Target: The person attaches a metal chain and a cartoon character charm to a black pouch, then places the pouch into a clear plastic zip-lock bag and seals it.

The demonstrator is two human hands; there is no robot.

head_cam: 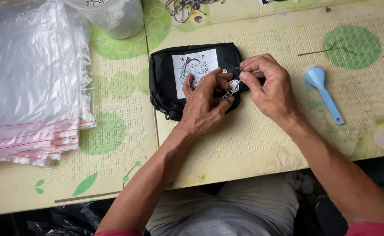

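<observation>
A small black pouch [165, 74] with a white drawn patch lies on the pale patterned table [261, 135]. My left hand [205, 105] rests on the pouch's right part, fingers pinching a small metal keychain charm [232, 86]. My right hand [268, 87] pinches the same charm's ring from the right, at the pouch's right edge. Both hands meet over the charm, which they largely hide.
A stack of clear zip bags [30, 83] with red strips covers the table's left. A clear plastic container [113, 17] stands at the back. More metal chains [183, 8] lie at the top. A light blue scoop [323, 89] lies to the right.
</observation>
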